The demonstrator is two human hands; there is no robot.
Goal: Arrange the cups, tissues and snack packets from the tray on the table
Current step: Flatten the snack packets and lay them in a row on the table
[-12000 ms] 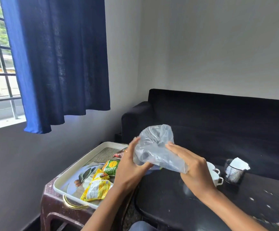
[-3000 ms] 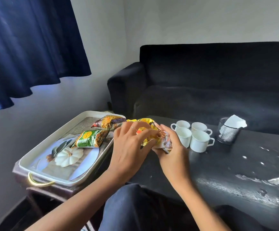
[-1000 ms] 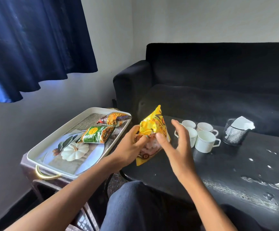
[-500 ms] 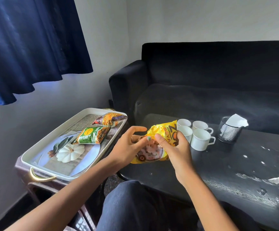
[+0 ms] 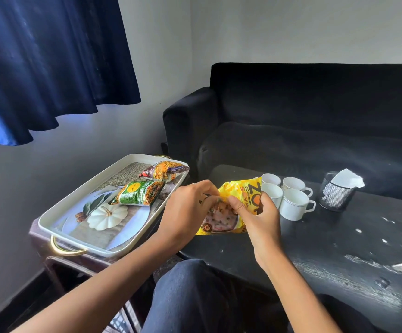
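Note:
A yellow snack packet [image 5: 221,223] lies at the near left corner of the black table [image 5: 339,241]. My left hand [image 5: 185,212] grips its left side and my right hand [image 5: 255,215] grips its right side. On the white tray [image 5: 58,227] to the left lie a green packet [image 5: 138,193] and an orange-purple packet [image 5: 163,170]. Several white cups [image 5: 291,204] stand together on the table just right of my hands. A black mesh holder [image 5: 337,197] with white tissues [image 5: 347,179] stands beyond the cups.
The tray rests on a brown plastic stool [image 5: 58,260] beside the table. A black sofa [image 5: 315,121] runs behind the table. A blue curtain [image 5: 50,58] hangs at the upper left. White scuffs mark the table's right half.
The yellow packet has come down from upright in the air to the table corner. Both hands have lowered with it and now hold it from each side.

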